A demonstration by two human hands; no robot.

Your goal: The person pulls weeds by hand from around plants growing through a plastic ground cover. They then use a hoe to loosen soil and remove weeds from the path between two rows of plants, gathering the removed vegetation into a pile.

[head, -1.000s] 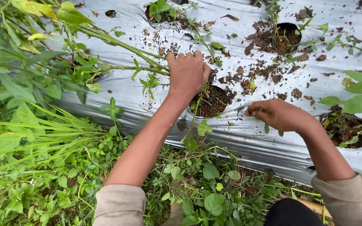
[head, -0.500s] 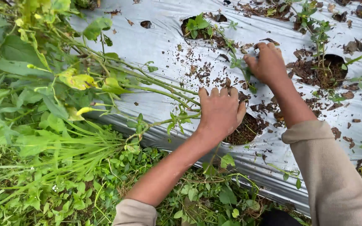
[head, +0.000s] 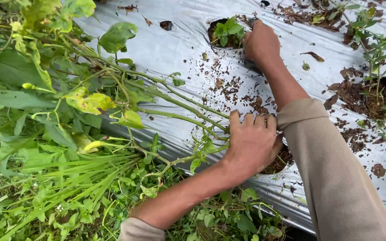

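Risk: left hand [head: 252,143] rests flat and open on silver plastic mulch sheet [head: 179,44], right hand [head: 261,44], grip hidden, crowds small green seedling [head: 228,30], possibly snapping it.

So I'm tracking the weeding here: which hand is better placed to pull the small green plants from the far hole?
Probably the right hand: it touches the far hole's rim beside the small green plants. The left hand rests flat, nearer.
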